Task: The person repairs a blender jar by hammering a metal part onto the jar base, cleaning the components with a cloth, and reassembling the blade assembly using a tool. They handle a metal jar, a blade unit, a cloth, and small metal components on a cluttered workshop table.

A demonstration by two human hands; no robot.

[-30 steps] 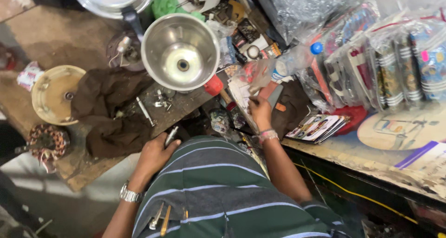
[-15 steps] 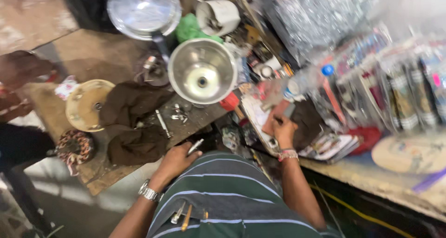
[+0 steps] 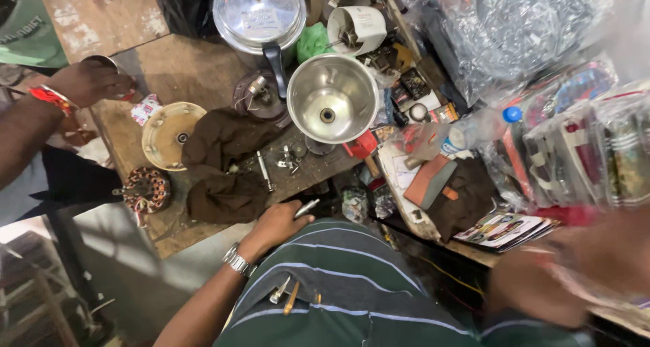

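**Two hands, one small tool at a crowded repair bench**

Two hands show, and only one is sharp: the left hand (image 3: 274,226), a metal watch at its wrist, has its fingers (image 3: 288,215) curled shut around a slim silver pen-like tool (image 3: 306,207) whose tip pokes out just past the knuckles. Just beyond the fingertips lies a crumpled dark brown cloth (image 3: 227,167) on the scarred wooden bench (image 3: 183,62), with a short steel shaft (image 3: 264,171) and loose small metal parts (image 3: 288,161) beside it. Farther out stands an open polished steel mixer jar (image 3: 332,100); left of the cloth sit a round cream plastic housing (image 3: 169,134) and a copper-wound motor coil (image 3: 145,190). The right hand (image 3: 542,289) is a blur at lower right; whether its fingers are open or closed cannot be told. A steadier grip nearer the tool's tip would likely serve fine work best. Another person's hand (image 3: 95,81) rests at the bench's far corner.
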